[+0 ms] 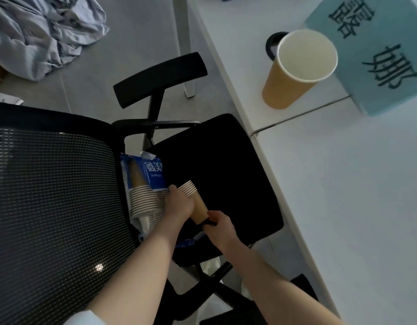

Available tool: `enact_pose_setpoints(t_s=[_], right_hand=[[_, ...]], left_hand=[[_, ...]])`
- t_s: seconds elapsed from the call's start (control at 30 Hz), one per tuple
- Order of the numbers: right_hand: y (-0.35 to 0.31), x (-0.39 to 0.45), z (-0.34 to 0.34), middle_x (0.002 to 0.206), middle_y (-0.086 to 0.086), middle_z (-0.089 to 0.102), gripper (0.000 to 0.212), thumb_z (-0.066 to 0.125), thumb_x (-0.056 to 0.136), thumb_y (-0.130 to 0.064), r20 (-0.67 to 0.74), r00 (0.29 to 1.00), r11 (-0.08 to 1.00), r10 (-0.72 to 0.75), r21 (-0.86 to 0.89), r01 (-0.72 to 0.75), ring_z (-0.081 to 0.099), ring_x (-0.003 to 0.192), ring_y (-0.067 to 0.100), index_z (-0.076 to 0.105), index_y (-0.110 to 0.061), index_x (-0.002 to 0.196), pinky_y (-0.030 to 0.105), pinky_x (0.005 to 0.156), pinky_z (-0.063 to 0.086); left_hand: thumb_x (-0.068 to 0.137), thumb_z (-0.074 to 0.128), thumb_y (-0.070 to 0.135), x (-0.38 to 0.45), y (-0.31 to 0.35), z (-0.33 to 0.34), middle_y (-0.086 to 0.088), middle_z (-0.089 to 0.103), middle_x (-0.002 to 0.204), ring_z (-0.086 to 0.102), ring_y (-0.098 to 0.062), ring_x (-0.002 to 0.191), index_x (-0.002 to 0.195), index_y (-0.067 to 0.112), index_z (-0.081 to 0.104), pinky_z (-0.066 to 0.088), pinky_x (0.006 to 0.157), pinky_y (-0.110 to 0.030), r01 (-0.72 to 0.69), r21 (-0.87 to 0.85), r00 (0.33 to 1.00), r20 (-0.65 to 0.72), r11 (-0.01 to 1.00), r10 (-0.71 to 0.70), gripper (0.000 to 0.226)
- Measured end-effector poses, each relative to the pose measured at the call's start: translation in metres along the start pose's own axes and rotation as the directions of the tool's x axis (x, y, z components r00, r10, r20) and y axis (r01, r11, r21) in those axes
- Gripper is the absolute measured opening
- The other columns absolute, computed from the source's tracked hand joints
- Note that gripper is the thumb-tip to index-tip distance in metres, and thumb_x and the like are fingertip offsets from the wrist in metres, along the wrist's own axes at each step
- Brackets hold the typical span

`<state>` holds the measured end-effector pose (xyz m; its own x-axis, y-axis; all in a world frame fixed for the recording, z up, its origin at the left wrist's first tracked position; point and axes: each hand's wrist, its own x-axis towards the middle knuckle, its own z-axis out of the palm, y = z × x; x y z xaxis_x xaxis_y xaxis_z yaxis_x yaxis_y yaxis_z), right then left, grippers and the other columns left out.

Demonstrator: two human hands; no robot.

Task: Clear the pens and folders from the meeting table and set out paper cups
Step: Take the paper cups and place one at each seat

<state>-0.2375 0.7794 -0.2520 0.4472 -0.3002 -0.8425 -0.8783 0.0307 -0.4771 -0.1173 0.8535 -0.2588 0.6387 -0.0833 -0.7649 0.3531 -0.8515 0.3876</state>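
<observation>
Both hands hold a cup stack [195, 202] over the chair seat [226, 174]: left hand [179, 204] grips rim end, right hand [218, 225] fingers pinch base. One cup [294, 71] stands on worktop [343, 172].

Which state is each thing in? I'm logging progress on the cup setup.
Tan paper cup on white table: upright, empty.
Small stack of nested tan cups: gripped by both hands, left hand, right hand.
Blue plastic cup sleeve on black chair seat: open.
</observation>
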Motion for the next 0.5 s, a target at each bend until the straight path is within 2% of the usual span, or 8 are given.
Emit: enact_pose_setpoints(t_s=[0.07, 0.17, 0.2, 0.27, 0.33, 0.4, 0.5], right_hand=[[0.0, -0.006, -0.005, 0.127, 0.01, 0.055, 0.049, 0.056, 0.093, -0.004, -0.001, 1.0, 0.999, 0.021, 0.036, -0.021, 0.055, 0.112, 0.019, 0.043, -0.007, 0.14, 0.017, 0.083, 0.046], [-0.004, -0.024, -0.015, 0.108, 0.008, 0.06, 0.038, 0.052, 0.094, -0.009, 0.015, 0.998, 0.99, 0.056, 0.128, -0.057, 0.058, 0.086, 0.015, 0.05, -0.007, 0.131, 0.019, 0.063, 0.049], [-0.006, -0.033, -0.019, 0.106, 0.008, 0.062, 0.035, 0.051, 0.094, -0.011, 0.008, 0.998, 0.989, 0.06, 0.135, -0.061, 0.059, 0.08, 0.014, 0.052, -0.01, 0.129, 0.02, 0.06, 0.048], [-0.009, -0.056, -0.03, 0.108, 0.008, 0.063, 0.032, 0.048, 0.094, -0.014, 0.0, 0.999, 0.988, 0.053, 0.145, -0.052, 0.059, 0.077, 0.012, 0.054, -0.014, 0.126, 0.021, 0.061, 0.047], [-0.008, -0.083, -0.042, 0.112, 0.003, 0.062, 0.028, 0.045, 0.097, -0.016, 0.006, 1.0, 0.995, 0.026, 0.1, -0.026, 0.057, 0.08, 0.009, 0.053, -0.017, 0.124, 0.014, 0.06, 0.044], [-0.006, -0.112, -0.059, 0.117, 0.001, 0.061, 0.029, 0.043, 0.098, -0.016, -0.006, 1.0, 0.999, -0.026, 0.047, 0.026, 0.055, 0.083, 0.008, 0.052, -0.018, 0.126, 0.008, 0.055, 0.039], [0.001, -0.153, -0.091, 0.109, 0.002, 0.064, 0.031, 0.044, 0.096, -0.014, -0.057, 0.99, 0.992, -0.129, 0.008, 0.129, 0.057, 0.08, 0.009, 0.054, -0.016, 0.125, 0.007, 0.054, 0.04]], left_hand=[[0.092, 0.054, 0.016, -0.008, 0.002, -0.001, -0.019, 0.055, 0.123, 0.057, -0.033, 0.105, 0.141, 0.003, 0.032, 0.051, 0.082, -0.037, -0.007, 0.035, 1.0, -0.01, 0.999, 0.007, 0.056], [0.093, 0.049, 0.013, -0.03, 0.009, -0.005, -0.016, 0.056, 0.113, 0.055, -0.026, 0.091, 0.132, 0.001, 0.039, 0.042, 0.059, -0.028, -0.031, 0.08, 1.0, -0.001, 0.996, 0.031, 0.041], [0.093, 0.048, 0.013, -0.037, 0.01, -0.007, -0.016, 0.057, 0.114, 0.055, -0.025, 0.09, 0.13, 0.001, 0.04, 0.041, 0.058, -0.026, -0.036, 0.075, 0.999, 0.012, 0.997, 0.036, 0.04], [0.09, 0.047, 0.012, -0.056, 0.017, -0.014, -0.019, 0.058, 0.118, 0.058, -0.029, 0.099, 0.132, 0.002, 0.04, 0.05, 0.073, -0.033, -0.049, 0.028, 0.998, 0.043, 0.998, 0.048, 0.043], [0.092, 0.047, 0.01, -0.079, 0.025, -0.02, -0.02, 0.056, 0.127, 0.057, -0.032, 0.109, 0.139, 0.005, 0.036, 0.049, 0.089, -0.035, -0.067, 0.011, 0.996, 0.067, 0.998, 0.067, 0.048], [0.097, 0.047, 0.013, -0.107, 0.039, -0.024, -0.018, 0.052, 0.133, 0.054, -0.033, 0.115, 0.145, 0.007, 0.031, 0.044, 0.088, -0.032, -0.082, 0.023, 0.995, 0.061, 0.996, 0.081, 0.051], [0.097, 0.049, 0.014, -0.155, 0.056, -0.026, -0.015, 0.059, 0.119, 0.055, -0.026, 0.097, 0.135, 0.009, 0.043, 0.042, 0.077, -0.029, -0.156, 0.01, 0.988, 0.005, 0.988, 0.156, 0.039]])
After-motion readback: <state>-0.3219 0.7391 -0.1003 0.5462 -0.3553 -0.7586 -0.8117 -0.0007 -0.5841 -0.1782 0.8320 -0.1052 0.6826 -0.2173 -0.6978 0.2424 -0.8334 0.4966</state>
